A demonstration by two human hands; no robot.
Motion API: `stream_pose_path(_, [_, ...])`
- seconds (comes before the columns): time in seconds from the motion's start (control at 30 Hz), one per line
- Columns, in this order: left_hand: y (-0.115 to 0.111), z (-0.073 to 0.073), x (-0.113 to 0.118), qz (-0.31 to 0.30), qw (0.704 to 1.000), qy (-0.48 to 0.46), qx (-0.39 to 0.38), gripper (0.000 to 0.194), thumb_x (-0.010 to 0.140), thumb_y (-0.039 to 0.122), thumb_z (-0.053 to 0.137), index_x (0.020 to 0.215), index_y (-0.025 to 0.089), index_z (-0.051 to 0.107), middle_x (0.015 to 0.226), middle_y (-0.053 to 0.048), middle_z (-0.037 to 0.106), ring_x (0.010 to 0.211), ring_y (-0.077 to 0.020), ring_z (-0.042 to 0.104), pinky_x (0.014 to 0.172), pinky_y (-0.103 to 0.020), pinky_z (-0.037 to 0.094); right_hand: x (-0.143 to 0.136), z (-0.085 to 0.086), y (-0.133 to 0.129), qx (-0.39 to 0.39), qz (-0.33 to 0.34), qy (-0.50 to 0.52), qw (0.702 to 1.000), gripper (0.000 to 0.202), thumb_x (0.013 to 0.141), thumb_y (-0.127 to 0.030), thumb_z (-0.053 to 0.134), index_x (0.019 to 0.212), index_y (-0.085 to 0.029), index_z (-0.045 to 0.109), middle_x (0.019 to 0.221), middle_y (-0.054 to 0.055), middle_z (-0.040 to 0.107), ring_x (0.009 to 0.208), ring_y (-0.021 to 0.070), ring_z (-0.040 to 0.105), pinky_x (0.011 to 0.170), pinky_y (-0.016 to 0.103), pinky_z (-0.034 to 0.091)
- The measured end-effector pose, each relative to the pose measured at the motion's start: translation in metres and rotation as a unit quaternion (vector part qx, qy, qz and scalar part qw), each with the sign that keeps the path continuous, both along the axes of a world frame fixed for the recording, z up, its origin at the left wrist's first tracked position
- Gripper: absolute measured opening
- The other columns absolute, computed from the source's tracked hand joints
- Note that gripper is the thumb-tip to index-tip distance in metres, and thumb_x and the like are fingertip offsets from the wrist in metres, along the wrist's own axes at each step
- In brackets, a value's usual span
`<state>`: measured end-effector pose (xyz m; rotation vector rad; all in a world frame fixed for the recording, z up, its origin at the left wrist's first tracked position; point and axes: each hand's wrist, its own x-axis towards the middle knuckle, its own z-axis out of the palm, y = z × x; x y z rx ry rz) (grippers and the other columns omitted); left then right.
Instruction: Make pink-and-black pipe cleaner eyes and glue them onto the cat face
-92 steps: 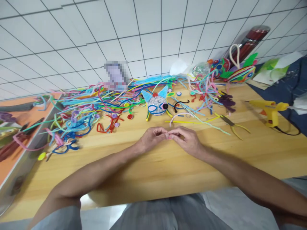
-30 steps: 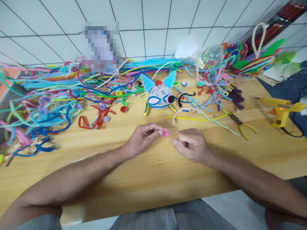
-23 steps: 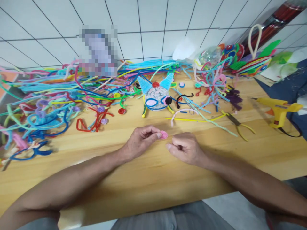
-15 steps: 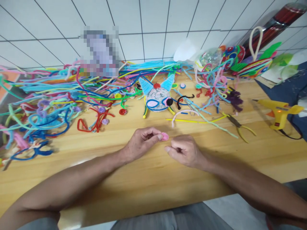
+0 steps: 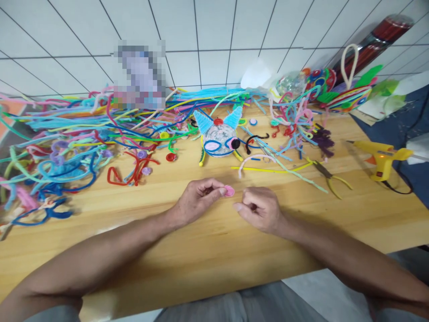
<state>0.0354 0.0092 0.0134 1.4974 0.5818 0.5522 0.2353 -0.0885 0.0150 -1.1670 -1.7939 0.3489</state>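
Note:
Between thumb and forefinger, my left hand [image 5: 201, 199] pinches a small round pink disc, which looks like a button [image 5: 229, 191]. My right hand [image 5: 260, 210] is just to the right of it, fingers curled in and thumb against them; whatever it may hold is hidden. Beyond both hands stands a craft animal [image 5: 220, 134] with a grey-white speckled round body, light-blue pipe-cleaner ears, a red top piece and blue-rimmed pink eyes. A black round piece [image 5: 235, 143] sits on its right eye, while the left eye [image 5: 212, 146] shows plain pink.
Pipe cleaners [image 5: 67, 129] crowd the left and back. Pliers [image 5: 330, 176] and a yellow hot glue gun [image 5: 380, 156] lie at right. A red button [image 5: 171, 157] and purple button [image 5: 146, 171] sit left of centre. Finished colourful crafts [image 5: 348, 96] stand back right.
My right hand has shifted slightly right, away from the pink button. The left hand keeps its pinch. The view has turned a little, moving the right-side items leftward.

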Motion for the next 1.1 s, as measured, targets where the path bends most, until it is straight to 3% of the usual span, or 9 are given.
stream_pose_path(0.17, [0.0,-0.002,0.0,-0.003,1.0,0.011,0.02,0.029,0.098,0.04,0.071,0.101,0.014,0.081,0.101,-0.01,0.084,0.089,-0.0165,0.077,0.082,-0.024,0.058,0.012,0.005,0.008,0.031,-0.056,0.034,0.997,0.009,0.094,-0.021,0.067,0.1,-0.024,0.062,0.08,0.0,0.06,0.07,0.0159,0.057,0.064,0.03,0.048])
stream_pose_path(0.3, [0.0,-0.003,0.0,-0.008,0.999,0.005,0.047,0.03,0.099,0.04,0.068,0.099,0.012,0.08,0.095,-0.009,0.083,0.082,-0.0147,0.073,0.077,-0.023,0.055,0.013,0.0,0.014,0.012,-0.033,-0.038,0.999,0.035,0.099,-0.027,0.067,0.133,-0.023,0.061,0.107,0.007,0.07,0.078,0.0171,0.064,0.075,0.035,0.055])
stream_pose_path(0.47, [0.0,-0.006,-0.001,-0.01,0.995,0.015,0.099,0.029,0.1,0.037,0.067,0.095,0.011,0.078,0.085,-0.008,0.08,0.075,-0.0139,0.069,0.072,-0.023,0.053,0.005,-0.006,0.013,-0.014,-0.004,-0.075,0.997,0.005,0.103,-0.023,0.063,0.105,-0.021,0.067,0.09,0.004,0.071,0.081,0.0161,0.066,0.076,0.03,0.053])
stream_pose_path(0.6, [0.0,-0.007,-0.002,-0.017,0.992,0.017,0.121,0.027,0.1,0.036,0.065,0.095,0.013,0.079,0.086,-0.007,0.08,0.076,-0.0146,0.07,0.072,-0.023,0.053,0.004,-0.009,0.012,-0.028,-0.023,-0.059,0.998,0.016,0.103,-0.027,0.063,0.089,-0.02,0.063,0.074,-0.001,0.062,0.069,0.0135,0.058,0.066,0.028,0.046])
stream_pose_path(0.73, [0.002,-0.007,-0.003,-0.008,0.995,0.008,0.1,0.028,0.099,0.04,0.069,0.096,0.014,0.079,0.087,-0.006,0.081,0.077,-0.0147,0.071,0.073,-0.023,0.054,0.01,-0.002,0.013,-0.018,-0.051,-0.092,0.994,0.016,0.104,-0.035,0.062,0.097,-0.021,0.064,0.098,0.007,0.069,0.083,0.0171,0.064,0.076,0.032,0.052])
stream_pose_path(0.83, [0.002,-0.005,-0.003,0.002,0.996,0.01,0.086,0.029,0.097,0.043,0.071,0.096,0.016,0.08,0.09,-0.006,0.082,0.08,-0.0158,0.072,0.074,-0.024,0.055,0.026,0.015,0.015,-0.011,-0.111,-0.124,0.986,0.015,0.101,-0.034,0.065,0.109,-0.022,0.067,0.123,0.013,0.069,0.087,0.0183,0.066,0.078,0.034,0.055])
stream_pose_path(0.97, [0.001,-0.003,-0.003,0.009,0.995,0.017,0.095,0.029,0.098,0.043,0.069,0.097,0.017,0.081,0.094,-0.006,0.082,0.084,-0.0164,0.073,0.076,-0.024,0.055,0.08,0.034,-0.002,-0.017,-0.225,-0.129,0.966,0.01,0.098,-0.027,0.066,0.089,-0.023,0.07,0.085,0.002,0.072,0.071,0.0156,0.062,0.068,0.03,0.049])
stream_pose_path(1.03, [0.001,-0.003,-0.003,0.007,0.995,0.024,0.095,0.03,0.099,0.043,0.067,0.097,0.017,0.081,0.095,-0.006,0.082,0.085,-0.0164,0.073,0.076,-0.024,0.054,0.121,0.036,-0.023,-0.033,-0.342,-0.105,0.933,0.017,0.094,-0.029,0.07,0.079,-0.022,0.068,0.072,0.0,0.067,0.064,0.0152,0.059,0.064,0.03,0.045])
stream_pose_path(1.1, [0.001,-0.004,-0.002,0.004,0.996,0.025,0.084,0.031,0.099,0.045,0.067,0.097,0.016,0.08,0.096,-0.006,0.082,0.085,-0.0167,0.073,0.076,-0.025,0.054,0.167,0.031,-0.047,-0.053,-0.485,-0.062,0.871,0.017,0.088,-0.026,0.076,0.074,-0.021,0.066,0.072,0.003,0.065,0.065,0.0171,0.059,0.065,0.033,0.046])
